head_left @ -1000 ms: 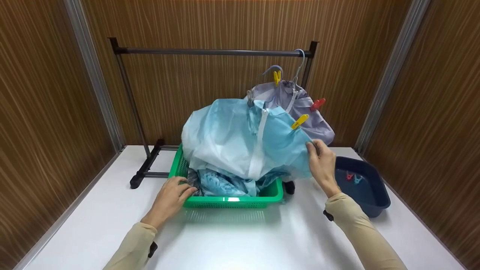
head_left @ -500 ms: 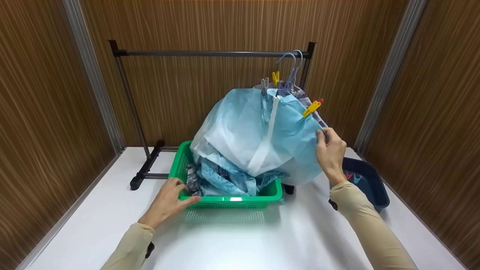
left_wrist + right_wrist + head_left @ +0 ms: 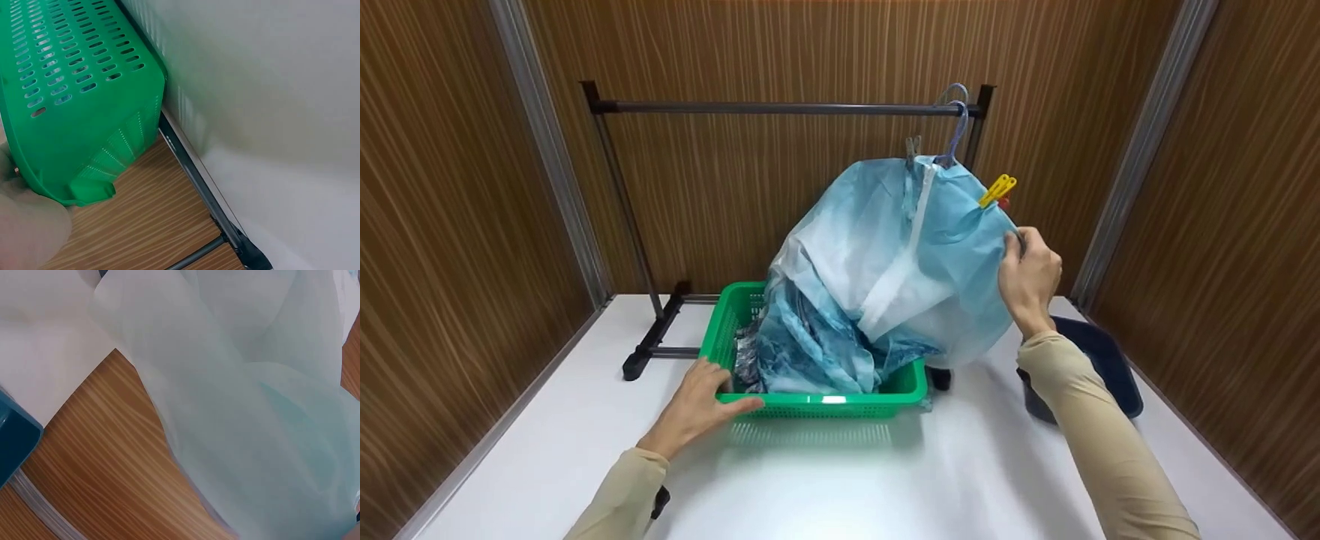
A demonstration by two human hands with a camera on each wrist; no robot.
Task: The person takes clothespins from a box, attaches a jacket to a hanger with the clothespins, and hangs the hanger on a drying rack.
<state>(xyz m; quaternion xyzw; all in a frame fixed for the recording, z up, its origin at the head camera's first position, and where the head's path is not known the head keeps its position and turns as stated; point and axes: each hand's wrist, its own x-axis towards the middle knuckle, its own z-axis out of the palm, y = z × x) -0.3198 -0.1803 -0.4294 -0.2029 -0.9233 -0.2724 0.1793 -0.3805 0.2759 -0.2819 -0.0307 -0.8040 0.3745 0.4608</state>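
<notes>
A sheer light blue and white garment (image 3: pixel 847 240) with a white strip down its front hangs over a hanger with a bluish hook (image 3: pixel 960 135). The hook is at the right end of the rack's bar; whether it bears on the bar I cannot tell. My right hand (image 3: pixel 1030 274) pinches the garment's right edge, below a yellow clothespin (image 3: pixel 997 191). A grey clothespin (image 3: pixel 913 150) stands left of the hook. The lower cloth bunches into a green basket (image 3: pixel 825 405). My left hand (image 3: pixel 694 405) grips its front left corner, thumb along the front rim.
The dark clothes rack (image 3: pixel 780 108) stands behind the basket. A second hanger hook and a red clothespin (image 3: pixel 1004 202) show behind the garment, which hides the lavender garment. A navy basin (image 3: pixel 1110 367) sits at right, partly behind my right forearm. Wood-grain panels (image 3: pixel 780 45) enclose the table.
My right hand has moved up and right with the garment. Its hanger hook has risen to the bar, and the garment now covers the lavender one. My left hand's thumb has spread along the basket's rim.
</notes>
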